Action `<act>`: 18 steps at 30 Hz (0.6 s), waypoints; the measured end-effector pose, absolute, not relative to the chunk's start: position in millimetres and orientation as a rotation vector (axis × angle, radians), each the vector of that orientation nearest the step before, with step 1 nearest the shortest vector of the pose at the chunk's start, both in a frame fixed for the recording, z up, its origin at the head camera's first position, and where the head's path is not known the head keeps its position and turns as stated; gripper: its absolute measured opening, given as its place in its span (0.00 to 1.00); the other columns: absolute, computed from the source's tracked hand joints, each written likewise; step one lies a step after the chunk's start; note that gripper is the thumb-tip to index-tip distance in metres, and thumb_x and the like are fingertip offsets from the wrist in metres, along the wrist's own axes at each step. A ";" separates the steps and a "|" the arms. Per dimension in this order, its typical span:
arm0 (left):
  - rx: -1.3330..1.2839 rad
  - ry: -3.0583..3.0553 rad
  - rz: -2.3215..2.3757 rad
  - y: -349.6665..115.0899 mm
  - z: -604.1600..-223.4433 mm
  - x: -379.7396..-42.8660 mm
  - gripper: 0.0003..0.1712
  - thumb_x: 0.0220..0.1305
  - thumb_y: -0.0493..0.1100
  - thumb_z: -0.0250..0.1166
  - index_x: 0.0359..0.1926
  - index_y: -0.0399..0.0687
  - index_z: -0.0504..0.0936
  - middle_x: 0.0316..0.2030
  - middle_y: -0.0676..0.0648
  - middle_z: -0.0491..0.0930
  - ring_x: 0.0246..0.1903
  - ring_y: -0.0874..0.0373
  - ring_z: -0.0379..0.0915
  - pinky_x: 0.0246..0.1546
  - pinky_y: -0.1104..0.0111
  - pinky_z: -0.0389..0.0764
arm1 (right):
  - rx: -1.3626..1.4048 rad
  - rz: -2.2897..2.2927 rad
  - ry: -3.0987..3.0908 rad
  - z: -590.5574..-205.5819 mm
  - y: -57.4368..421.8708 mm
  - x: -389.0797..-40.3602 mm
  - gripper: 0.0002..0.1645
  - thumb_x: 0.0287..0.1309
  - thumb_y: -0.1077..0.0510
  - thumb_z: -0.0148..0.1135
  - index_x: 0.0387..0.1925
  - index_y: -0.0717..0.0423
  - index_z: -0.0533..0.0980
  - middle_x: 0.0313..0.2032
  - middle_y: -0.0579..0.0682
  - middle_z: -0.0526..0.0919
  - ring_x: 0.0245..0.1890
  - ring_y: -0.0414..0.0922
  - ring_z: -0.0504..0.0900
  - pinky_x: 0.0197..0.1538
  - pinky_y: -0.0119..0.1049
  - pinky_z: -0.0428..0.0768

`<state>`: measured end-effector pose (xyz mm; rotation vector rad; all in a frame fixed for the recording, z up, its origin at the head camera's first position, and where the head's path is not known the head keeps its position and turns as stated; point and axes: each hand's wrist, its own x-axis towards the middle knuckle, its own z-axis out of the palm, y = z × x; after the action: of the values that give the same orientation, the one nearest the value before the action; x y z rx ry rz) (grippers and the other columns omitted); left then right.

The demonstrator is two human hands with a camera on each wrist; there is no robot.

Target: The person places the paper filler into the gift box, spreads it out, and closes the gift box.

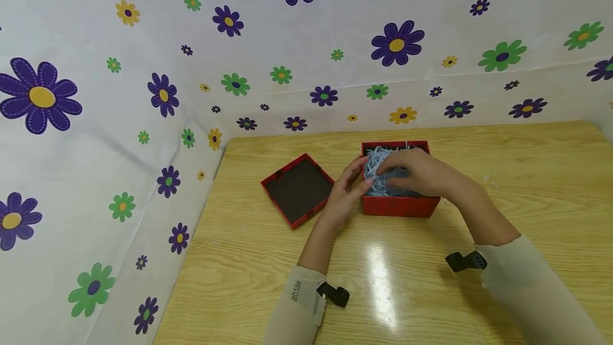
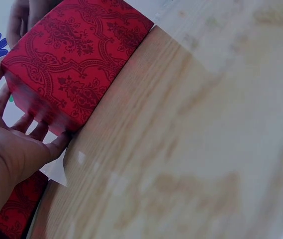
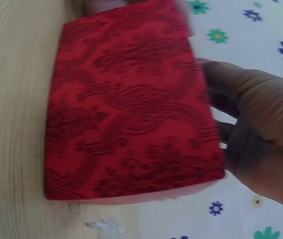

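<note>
A red box (image 1: 397, 206) with a dark floral pattern stands on the table, filled with light blue shredded paper (image 1: 375, 174). My left hand (image 1: 342, 196) rests against its left side, the spread fingers touching the end wall and the thumb at the top rim. From the right, my right hand (image 1: 416, 172) reaches over the rim into the shredded paper, thumb and fingers apart. In the right wrist view the patterned wall of the box (image 3: 131, 109) hides part of those fingers. The left wrist view shows the left fingertips (image 2: 39, 130) along the lower end wall.
A square red lid (image 1: 299, 190) lies with its dark inside up, left of the box. Small paper scraps (image 1: 490, 181) are on the wooden table (image 1: 541, 217) to the right. A white sheet with flowers (image 1: 335, 31) hangs behind and at the left.
</note>
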<state>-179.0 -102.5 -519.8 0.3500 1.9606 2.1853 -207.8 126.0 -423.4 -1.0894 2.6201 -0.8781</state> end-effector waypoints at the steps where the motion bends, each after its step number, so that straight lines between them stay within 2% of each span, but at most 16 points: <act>1: 0.347 1.963 2.183 -102.8 -519.8 -179.1 0.30 0.79 0.46 0.64 0.76 0.70 0.71 0.81 0.63 0.54 0.79 0.57 0.52 0.73 0.52 0.69 | -1.067 -0.883 2.659 -420.4 127.5 -205.9 0.15 0.63 0.64 0.74 0.52 0.57 0.87 0.50 0.52 0.89 0.54 0.55 0.86 0.59 0.57 0.84; 6: 0.317 1.974 2.182 -104.5 -518.3 -179.2 0.30 0.78 0.48 0.65 0.76 0.72 0.72 0.80 0.66 0.56 0.79 0.57 0.53 0.73 0.52 0.69 | -0.984 -0.872 2.804 -416.1 129.1 -203.9 0.13 0.64 0.63 0.74 0.50 0.60 0.87 0.50 0.57 0.88 0.54 0.59 0.84 0.60 0.59 0.82; 13: 0.310 1.981 2.179 -103.6 -519.5 -177.8 0.29 0.78 0.47 0.64 0.75 0.73 0.72 0.80 0.64 0.56 0.79 0.55 0.54 0.75 0.50 0.67 | -0.925 -0.909 2.811 -436.6 121.2 -217.3 0.09 0.65 0.65 0.72 0.46 0.61 0.86 0.39 0.54 0.88 0.40 0.50 0.84 0.50 0.51 0.86; 18: 0.316 1.980 2.182 -102.9 -518.9 -177.6 0.29 0.79 0.47 0.63 0.76 0.71 0.72 0.80 0.65 0.56 0.79 0.55 0.54 0.75 0.50 0.66 | -0.885 -0.858 2.805 -440.9 113.9 -223.8 0.10 0.65 0.65 0.72 0.47 0.61 0.86 0.41 0.55 0.89 0.41 0.51 0.86 0.52 0.53 0.86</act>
<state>-177.6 -102.9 -518.9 0.3162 1.9803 2.1821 -223.8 113.9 -440.9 -0.8854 2.8052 -0.8579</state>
